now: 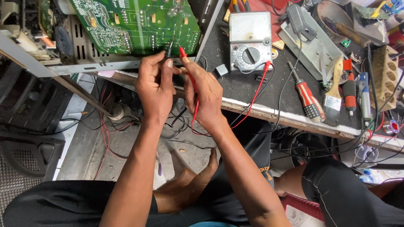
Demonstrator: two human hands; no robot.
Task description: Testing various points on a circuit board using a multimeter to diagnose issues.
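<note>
head | hands: left (156, 86) grips black probe (168, 49), right (204, 94) red probe (184, 54) | tips at circuit board (134, 23) lower edge

1. Dark-topped workbench (240, 90) with a chipped pale front edge, running from 9 o'clock down toward 4 o'clock.
2. At 12 o'clock on it, a grey analog multimeter (250, 41).
3. Toward 2 o'clock, a red-and-black screwdriver (307, 97), a paintbrush (335, 89) and a blue-tipped tool (364, 96).
4. At 3 o'clock, a perforated wooden block (385, 73).
5. At 11 o'clock, a grey metal chassis (84, 63) overhanging the edge.
</note>
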